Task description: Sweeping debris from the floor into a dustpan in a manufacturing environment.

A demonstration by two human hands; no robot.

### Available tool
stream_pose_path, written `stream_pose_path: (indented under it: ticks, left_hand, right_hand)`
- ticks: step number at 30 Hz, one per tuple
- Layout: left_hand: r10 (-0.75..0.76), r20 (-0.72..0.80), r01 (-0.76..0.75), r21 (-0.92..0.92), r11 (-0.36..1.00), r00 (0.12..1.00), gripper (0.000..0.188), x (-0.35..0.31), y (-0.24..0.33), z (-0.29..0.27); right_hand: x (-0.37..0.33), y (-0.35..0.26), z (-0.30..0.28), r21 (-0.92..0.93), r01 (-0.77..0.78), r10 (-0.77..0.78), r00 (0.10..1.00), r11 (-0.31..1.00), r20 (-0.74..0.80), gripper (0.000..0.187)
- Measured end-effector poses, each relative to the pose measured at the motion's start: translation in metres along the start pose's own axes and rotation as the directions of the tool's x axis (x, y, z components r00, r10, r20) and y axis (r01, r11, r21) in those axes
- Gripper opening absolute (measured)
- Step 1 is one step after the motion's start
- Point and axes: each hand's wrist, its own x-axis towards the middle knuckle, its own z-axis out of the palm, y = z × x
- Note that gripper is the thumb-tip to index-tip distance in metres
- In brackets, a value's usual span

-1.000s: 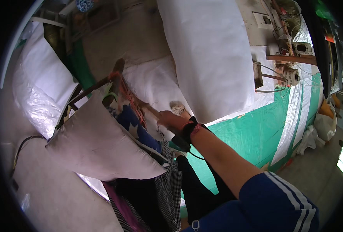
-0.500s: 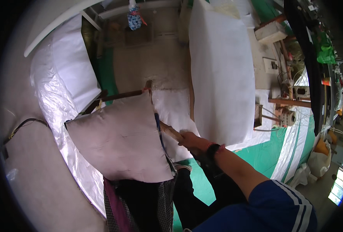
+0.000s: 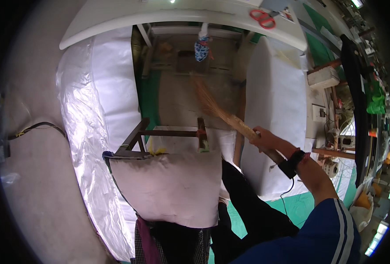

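Observation:
My right hand (image 3: 266,140) is closed around the handle of a straw broom (image 3: 243,128). The bristles reach up and to the left over the grey floor beneath a white table (image 3: 181,16), and their tips are blurred. Just left of my legs is a dark wooden chair (image 3: 168,133) with a pale cushion (image 3: 168,187) on it; the broom passes beyond its right side. A dark band with a thin cable hangs at my right wrist. My left hand is out of view.
White-covered blocks stand left (image 3: 115,83) and right (image 3: 274,114) of the floor gap; clear plastic sheeting (image 3: 85,145) covers the left one's side. A blue patterned bundle (image 3: 201,48) hangs under the table. Red-handled scissors (image 3: 262,19) lie on top. Wired machine parts (image 3: 331,165) sit at the right.
My right hand has swung the broom forward, so its bristles now show over the floor beyond the chair. The view has shifted, bringing the tabletop and scissors into sight.

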Motion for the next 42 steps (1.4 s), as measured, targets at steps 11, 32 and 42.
stream_pose_path:
  ticks: [11, 32, 42]
  left_hand:
    - [-0.151, -0.096, 0.166, 0.179, 0.970, 0.984, 0.053, 0.010, 0.055, 0.008]
    - [-0.301, -0.117, 0.317, 0.164, 0.934, 0.946, 0.054, 0.030, 0.049, 0.035]
    - [-0.297, -0.155, 0.325, 0.214, 0.921, 0.942, 0.054, 0.023, 0.062, 0.045]
  right_hand:
    - [0.255, -0.180, 0.045, -0.561, 0.524, -0.167, 0.809, 0.641, 0.564, 0.035]
    - [0.227, -0.235, 0.014, -0.294, -0.047, 0.159, 0.916, 0.955, 0.369, 0.039]
    - [0.392, -0.316, 0.124, -0.012, 0.301, -0.278, 0.896, 0.954, 0.347, 0.034]
